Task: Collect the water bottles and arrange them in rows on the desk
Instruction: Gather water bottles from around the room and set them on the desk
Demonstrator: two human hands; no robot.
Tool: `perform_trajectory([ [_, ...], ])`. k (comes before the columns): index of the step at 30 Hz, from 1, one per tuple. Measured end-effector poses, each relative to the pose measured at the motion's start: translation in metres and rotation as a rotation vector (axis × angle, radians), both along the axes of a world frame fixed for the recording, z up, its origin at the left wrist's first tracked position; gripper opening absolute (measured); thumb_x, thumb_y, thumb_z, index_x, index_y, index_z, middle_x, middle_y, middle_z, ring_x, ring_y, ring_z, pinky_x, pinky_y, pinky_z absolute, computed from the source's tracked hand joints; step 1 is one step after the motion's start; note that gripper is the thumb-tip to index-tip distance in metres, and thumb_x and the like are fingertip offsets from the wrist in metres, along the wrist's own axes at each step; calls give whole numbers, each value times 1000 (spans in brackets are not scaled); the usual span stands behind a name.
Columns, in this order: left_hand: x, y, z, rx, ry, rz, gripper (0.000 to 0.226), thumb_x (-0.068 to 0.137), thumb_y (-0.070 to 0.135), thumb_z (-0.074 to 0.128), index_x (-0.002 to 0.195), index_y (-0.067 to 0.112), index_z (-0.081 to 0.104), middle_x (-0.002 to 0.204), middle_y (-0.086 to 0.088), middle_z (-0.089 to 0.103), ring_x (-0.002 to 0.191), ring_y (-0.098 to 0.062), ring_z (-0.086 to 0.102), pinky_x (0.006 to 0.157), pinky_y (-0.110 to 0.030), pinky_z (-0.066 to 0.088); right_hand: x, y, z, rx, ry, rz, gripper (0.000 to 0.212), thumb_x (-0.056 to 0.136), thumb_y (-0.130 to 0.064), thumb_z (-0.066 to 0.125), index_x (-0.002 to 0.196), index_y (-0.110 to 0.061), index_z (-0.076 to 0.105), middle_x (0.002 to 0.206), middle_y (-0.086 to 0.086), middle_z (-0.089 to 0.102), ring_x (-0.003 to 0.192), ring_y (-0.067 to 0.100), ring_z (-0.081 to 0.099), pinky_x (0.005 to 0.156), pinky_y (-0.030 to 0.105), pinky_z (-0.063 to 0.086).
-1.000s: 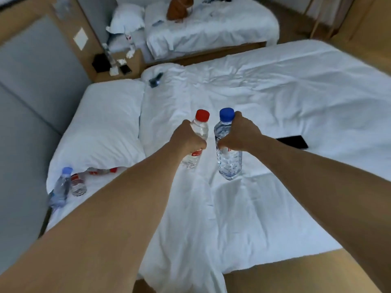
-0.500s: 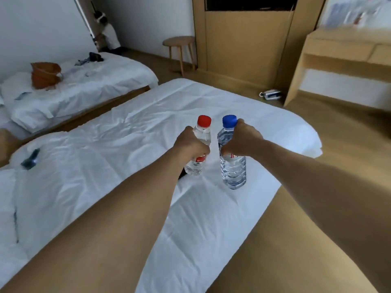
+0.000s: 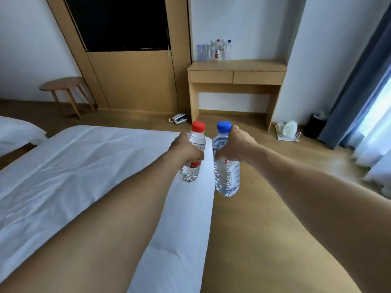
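My left hand [image 3: 186, 148] grips a clear red-capped bottle [image 3: 191, 170] upright in front of me. Right beside it, my right hand [image 3: 234, 145] grips a larger blue-capped bottle [image 3: 226, 178], also upright. Both bottles hang in the air above the corner of the bed and the floor. Straight ahead against the wall stands the wooden desk [image 3: 237, 67]. Several water bottles [image 3: 214, 50] stand grouped at its back left.
The white bed [image 3: 74, 166] fills the left. Wooden floor [image 3: 254, 229] stretches between me and the desk. A telephone [image 3: 178, 118] lies on the floor by the desk, a white kettle [image 3: 287, 130] and a dark bin [image 3: 315, 125] to its right. A round stool [image 3: 63, 86] stands at the left, curtains [image 3: 364, 92] at the right.
The view has swung right from the bed toward the desk, which now lies straight ahead. Both hands still hold their bottles side by side in front of me.
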State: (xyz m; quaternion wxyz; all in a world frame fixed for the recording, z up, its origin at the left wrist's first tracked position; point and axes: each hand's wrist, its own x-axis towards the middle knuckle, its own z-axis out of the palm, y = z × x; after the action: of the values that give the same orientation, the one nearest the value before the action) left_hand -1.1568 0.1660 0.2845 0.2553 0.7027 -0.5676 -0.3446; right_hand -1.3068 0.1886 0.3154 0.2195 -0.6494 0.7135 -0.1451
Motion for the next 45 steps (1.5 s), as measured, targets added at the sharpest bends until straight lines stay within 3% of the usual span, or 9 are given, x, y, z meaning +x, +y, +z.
perform_trajectory([
  [8,-112,-104,0,-4,21,-136,55,60,12,80,112,18,60,104,-5,67,95,-27,65,90,-42,54,-111,-74,2,10,-53,-168,69,69,-23,81,123,-10,41,95,4,55,87,22,59,73,32,53],
  [13,-190,-168,4,22,37,-150,60,68,12,81,118,19,48,111,-5,60,103,-29,60,93,-43,52,-185,-137,12,-6,-42,-206,69,69,-23,81,123,-11,41,78,-1,48,76,19,56,59,29,47],
  [21,-285,-266,19,31,51,-187,67,63,10,83,120,18,50,114,-4,59,106,-29,59,94,-43,51,-284,-235,25,-45,-13,-243,67,70,-23,79,124,-12,41,79,0,51,76,21,58,65,30,51],
  [28,-335,-359,18,26,39,-216,65,70,8,80,124,17,46,116,-4,56,108,-27,56,95,-39,49,-336,-327,16,-35,-29,-260,71,69,-24,80,126,-13,40,96,3,56,86,23,59,78,34,54],
  [32,-360,-429,20,32,54,-242,65,72,6,78,126,16,44,115,-3,54,109,-26,55,95,-38,48,-359,-396,18,-40,-35,-270,70,70,-25,80,125,-14,39,83,0,50,83,22,59,74,32,53],
  [35,-380,-492,24,40,82,-265,65,72,3,77,127,16,43,117,-5,53,105,-26,54,89,-36,48,-377,-458,26,-58,-41,-273,70,70,-24,80,126,-14,39,80,0,49,82,22,59,73,32,53],
  [45,-449,-667,26,43,81,-296,66,69,2,80,124,16,46,120,-8,57,111,-30,57,97,-46,49,-443,-629,26,-89,-32,-282,67,71,-24,79,125,-13,40,75,-4,45,78,17,53,63,26,45],
])
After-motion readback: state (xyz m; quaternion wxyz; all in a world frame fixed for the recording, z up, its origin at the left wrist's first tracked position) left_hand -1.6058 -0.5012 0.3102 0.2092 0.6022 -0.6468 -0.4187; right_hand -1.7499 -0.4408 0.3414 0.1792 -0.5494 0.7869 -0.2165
